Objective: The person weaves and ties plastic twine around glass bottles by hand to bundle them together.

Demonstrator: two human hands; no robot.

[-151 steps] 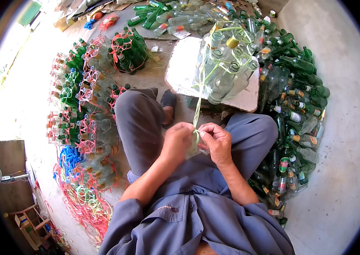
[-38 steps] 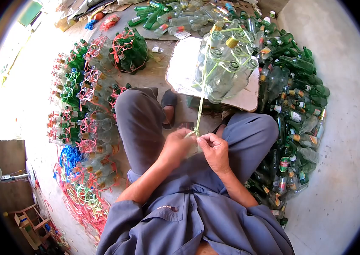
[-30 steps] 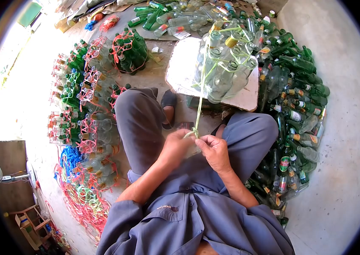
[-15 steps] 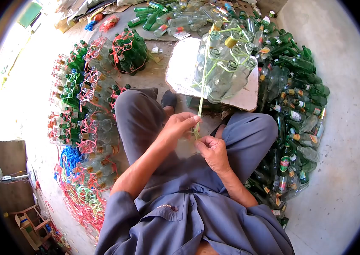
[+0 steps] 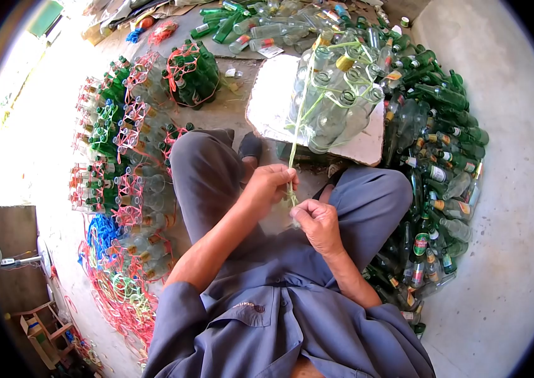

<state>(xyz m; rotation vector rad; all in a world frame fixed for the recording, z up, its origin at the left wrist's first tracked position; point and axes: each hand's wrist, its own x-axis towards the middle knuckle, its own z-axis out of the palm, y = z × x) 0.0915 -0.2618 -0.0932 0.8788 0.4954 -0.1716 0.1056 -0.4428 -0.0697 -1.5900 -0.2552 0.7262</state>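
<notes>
My left hand (image 5: 271,186) pinches a pale green plastic strap (image 5: 295,138) over my lap. Just below and to the right, my right hand (image 5: 317,223) is closed on the bunched lower end of the same strap. From my hands the strap runs taut up to a cluster of clear glass bottles (image 5: 330,120). These bottles stand upright on a white board (image 5: 267,104), with more green strap looped around their necks. What lies inside my fingertips is partly hidden.
Loose green and clear bottles (image 5: 446,151) lie heaped on the right, against the wall (image 5: 506,208). Bottle bundles tied with red strap (image 5: 135,132) stand on the left. A pile of red and green straps (image 5: 122,293) lies at lower left, beside blue straps (image 5: 103,233).
My left hand has shifted slightly up and left along the strap, and the gap between my hands has widened a little. The bottle cluster has barely moved.
</notes>
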